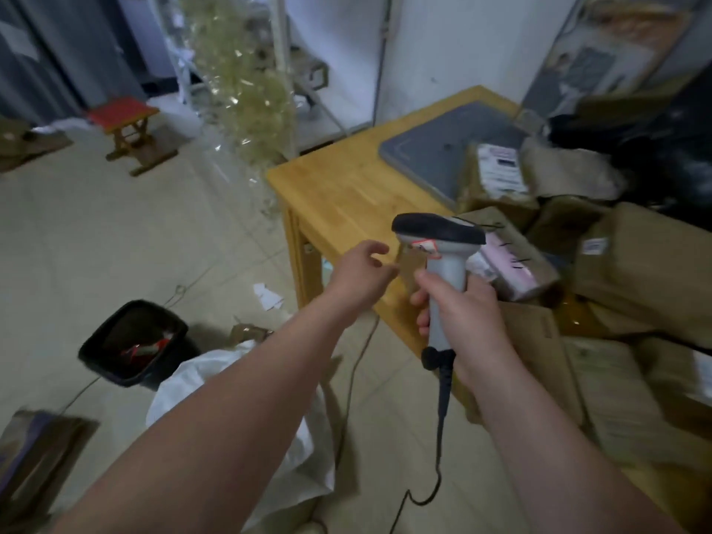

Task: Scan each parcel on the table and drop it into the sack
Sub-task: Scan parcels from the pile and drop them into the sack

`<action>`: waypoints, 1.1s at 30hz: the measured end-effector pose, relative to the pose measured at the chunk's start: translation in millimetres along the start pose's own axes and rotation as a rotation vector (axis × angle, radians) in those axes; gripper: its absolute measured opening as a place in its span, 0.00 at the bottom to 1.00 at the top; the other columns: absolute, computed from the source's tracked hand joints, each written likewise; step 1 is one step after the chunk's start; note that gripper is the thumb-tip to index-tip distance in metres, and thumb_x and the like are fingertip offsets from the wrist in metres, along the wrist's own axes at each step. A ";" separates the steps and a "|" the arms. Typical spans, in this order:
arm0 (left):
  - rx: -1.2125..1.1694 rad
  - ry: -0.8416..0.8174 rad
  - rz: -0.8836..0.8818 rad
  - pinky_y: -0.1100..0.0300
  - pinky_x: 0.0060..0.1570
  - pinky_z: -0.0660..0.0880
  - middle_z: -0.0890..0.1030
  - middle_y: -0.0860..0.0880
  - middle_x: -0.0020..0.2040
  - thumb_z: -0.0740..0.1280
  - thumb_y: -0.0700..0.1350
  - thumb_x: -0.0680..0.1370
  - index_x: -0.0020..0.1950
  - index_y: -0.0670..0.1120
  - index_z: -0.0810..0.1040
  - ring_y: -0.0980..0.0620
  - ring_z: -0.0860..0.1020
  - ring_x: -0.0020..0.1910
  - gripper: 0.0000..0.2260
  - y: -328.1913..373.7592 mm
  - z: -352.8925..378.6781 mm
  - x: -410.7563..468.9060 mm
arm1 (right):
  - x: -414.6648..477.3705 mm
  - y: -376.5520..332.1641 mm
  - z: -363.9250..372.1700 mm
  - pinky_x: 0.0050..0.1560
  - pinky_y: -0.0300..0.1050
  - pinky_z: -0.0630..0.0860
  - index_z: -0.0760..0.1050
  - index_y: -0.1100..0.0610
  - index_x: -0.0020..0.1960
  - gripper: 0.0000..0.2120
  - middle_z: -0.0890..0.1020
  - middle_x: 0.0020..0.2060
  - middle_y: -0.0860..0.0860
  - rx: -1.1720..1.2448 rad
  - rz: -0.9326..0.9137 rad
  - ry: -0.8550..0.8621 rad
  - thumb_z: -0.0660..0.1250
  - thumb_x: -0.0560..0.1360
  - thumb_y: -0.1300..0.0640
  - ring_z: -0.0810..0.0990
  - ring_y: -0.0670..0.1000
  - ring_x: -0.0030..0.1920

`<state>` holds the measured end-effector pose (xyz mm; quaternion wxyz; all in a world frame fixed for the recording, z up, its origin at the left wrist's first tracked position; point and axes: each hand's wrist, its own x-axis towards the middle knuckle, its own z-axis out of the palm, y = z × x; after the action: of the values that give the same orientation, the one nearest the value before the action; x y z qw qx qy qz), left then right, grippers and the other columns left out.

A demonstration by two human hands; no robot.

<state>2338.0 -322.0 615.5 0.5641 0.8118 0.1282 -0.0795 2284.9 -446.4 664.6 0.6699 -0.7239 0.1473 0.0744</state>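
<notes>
Parcels lie piled on the table, most not yet scanned (I judge). The right hand grips the scanner; the left hand is empty with loose fingers, above the white sack.

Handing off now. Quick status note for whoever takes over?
Left grip: open, holds nothing, at the table's edge.
Right grip: holds the barcode scanner by its handle, head over the table.
Parcels: brown pile on the table; pink-labelled parcel nearest the scanner.
Sack: white, on the floor under the left forearm; contents not visible.
Done: cannot tell. Left: scan the pile, drop each parcel into the sack.
</notes>
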 end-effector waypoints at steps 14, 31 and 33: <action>0.096 0.017 -0.140 0.42 0.59 0.75 0.62 0.42 0.72 0.73 0.51 0.73 0.79 0.57 0.44 0.39 0.69 0.66 0.45 25.8 91.8 14.5 | 29.6 8.7 -96.5 0.40 0.47 0.78 0.76 0.49 0.53 0.08 0.81 0.31 0.46 0.177 0.100 0.181 0.70 0.74 0.52 0.78 0.47 0.33; 0.283 0.265 -0.269 0.43 0.68 0.63 0.57 0.41 0.73 0.73 0.64 0.67 0.78 0.46 0.43 0.40 0.59 0.71 0.54 47.0 105.2 49.0 | 56.0 3.8 -100.1 0.43 0.47 0.80 0.76 0.49 0.56 0.15 0.82 0.46 0.51 0.173 0.117 0.121 0.72 0.72 0.46 0.82 0.51 0.46; 0.216 0.282 -0.284 0.43 0.68 0.64 0.57 0.41 0.73 0.74 0.62 0.67 0.78 0.46 0.41 0.39 0.60 0.71 0.54 46.8 100.2 51.5 | 55.7 0.2 -102.8 0.39 0.44 0.78 0.76 0.50 0.56 0.13 0.82 0.47 0.51 0.192 0.104 0.101 0.71 0.74 0.48 0.80 0.50 0.44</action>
<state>2402.7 -425.1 608.1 0.4336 0.8443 0.3095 -0.0573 2328.3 -554.8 656.8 0.7231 -0.6506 0.2247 0.0582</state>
